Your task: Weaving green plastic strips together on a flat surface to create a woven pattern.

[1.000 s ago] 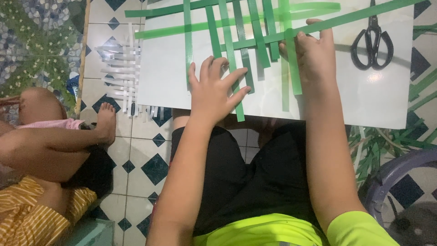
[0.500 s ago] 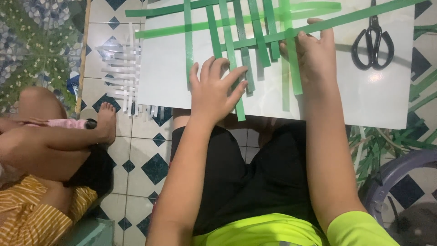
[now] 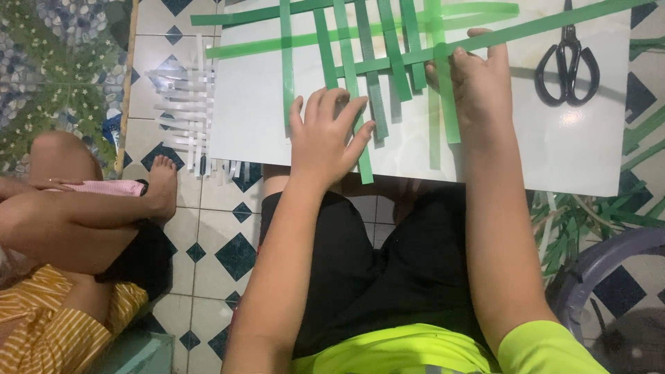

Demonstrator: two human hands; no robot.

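A loose weave of green strips (image 3: 388, 48) lies on a white board (image 3: 263, 118) over my lap. My left hand (image 3: 325, 135) rests flat on the board with fingers spread, pressing down the lower ends of the upright strips. My right hand (image 3: 478, 83) lies on the weave's right side, its fingertips on a long slanted green strip (image 3: 554, 24) where it crosses an upright one. Neither hand lifts a strip off the board.
Black scissors (image 3: 568, 62) lie on the board's right part. A mat of woven white strips (image 3: 187, 111) sits on the tiled floor left of the board. Another person sits at the left with bent legs (image 3: 83, 208). Green leaves (image 3: 589, 221) and a grey chair (image 3: 609, 270) are at right.
Both hands stay in nearly the same place; the left fingers have shifted slightly on the strips. The person at the left has moved an arm a little.
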